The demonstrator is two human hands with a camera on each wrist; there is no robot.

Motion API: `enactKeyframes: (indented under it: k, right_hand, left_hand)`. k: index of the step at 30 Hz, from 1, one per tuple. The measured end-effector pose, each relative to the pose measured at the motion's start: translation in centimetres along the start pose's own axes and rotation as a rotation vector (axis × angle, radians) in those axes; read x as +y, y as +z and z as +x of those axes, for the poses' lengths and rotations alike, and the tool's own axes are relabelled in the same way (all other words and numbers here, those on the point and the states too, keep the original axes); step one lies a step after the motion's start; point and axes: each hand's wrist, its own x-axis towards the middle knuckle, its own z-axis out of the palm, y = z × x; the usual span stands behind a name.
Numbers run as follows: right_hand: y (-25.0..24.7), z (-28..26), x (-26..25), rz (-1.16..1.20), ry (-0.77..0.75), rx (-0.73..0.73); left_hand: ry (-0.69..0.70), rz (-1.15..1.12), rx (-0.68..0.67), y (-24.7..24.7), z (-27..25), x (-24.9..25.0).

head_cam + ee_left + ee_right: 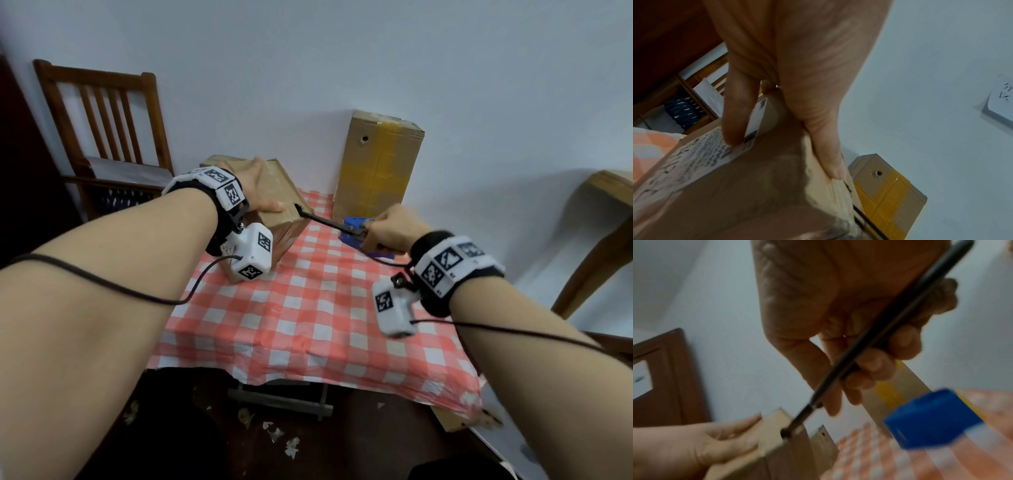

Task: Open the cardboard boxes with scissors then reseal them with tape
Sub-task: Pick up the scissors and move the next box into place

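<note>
Two brown cardboard boxes on the red-and-white checked tablecloth [308, 318]: a low brown cardboard box [274, 192] under the left hand, and a tall upright cardboard box banded with yellow tape [376, 164] standing beyond the right hand, against the white wall. One pair of black scissors [322, 221]. One blue tape dispenser [356, 228], sitting on the cloth just under the right hand's knuckles.

The left hand [258, 186] lies spread over the low box, palm down, fingers reaching across its top and thumb pressed along the near edge; the left-wrist view shows a fingertip [733, 139] on the white printed label [701, 155] and the thumb flat along the box's frayed edge. That box is tipped, one corner lifted toward the right hand.

The right hand [390, 228] is curled round the scissors' handles, fingers wrapped tight, forearm stretched out level over the table. The blades run straight from that fist to the left, and their tip is buried in the near upper corner of the low box, right beside the left thumb. Whether the blades are parted is too blurred to tell.

A brown wooden slatted chair [102, 113] stands beyond the left forearm.
</note>
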Motion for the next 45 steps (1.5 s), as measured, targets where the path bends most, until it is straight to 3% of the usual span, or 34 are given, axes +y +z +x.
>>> enactKeyframes:
  k: [4,9,12,17,25,30,35,39,45]
  right_hand:
    - [-3.1,-1.1,-3.6,-0.235,-0.015,-0.043]
    - [-2.7,-2.6,-5.7,-0.403,-0.073,-0.066]
    - [-1.7,-2.7,-4.9,-0.296,-0.064,-0.075]
    - [1.0,-2.1,-2.5,0.073,-0.026,-0.081]
    - [5.2,-2.0,0.8,0.019,-0.155,-0.014]
    - [0.9,-2.1,-0.9,-0.034,-0.107,0.027]
    - [-3.5,-3.0,-4.8,-0.311,-0.111,-0.004]
    - [-4.2,-2.6,-6.1,-0.433,-0.120,0.029]
    - [-3.5,-2.5,-5.5,-0.507,-0.112,-0.042]
  left_hand:
    - [0.009,0.053,0.050,-0.3,-0.8,1.1]
    - [-0.059,0.063,0.057,0.0,-0.6,2.7]
    - [-0.067,0.025,0.049,0.0,0.2,3.4]
    - [-0.103,-0.015,0.057,-0.2,0.1,3.7]
    - [-0.113,-0.039,0.072,-0.1,-0.4,2.2]
    - [-0.060,-0.060,0.086,-0.6,-0.4,2.3]
    - [-0.047,-0.100,0.049,1.4,3.7,2.3]
    - [-0.043,-0.061,0.042,-0.1,-1.1,2.7]
    - [-0.025,-0.071,0.029,0.4,-1.3,2.4]
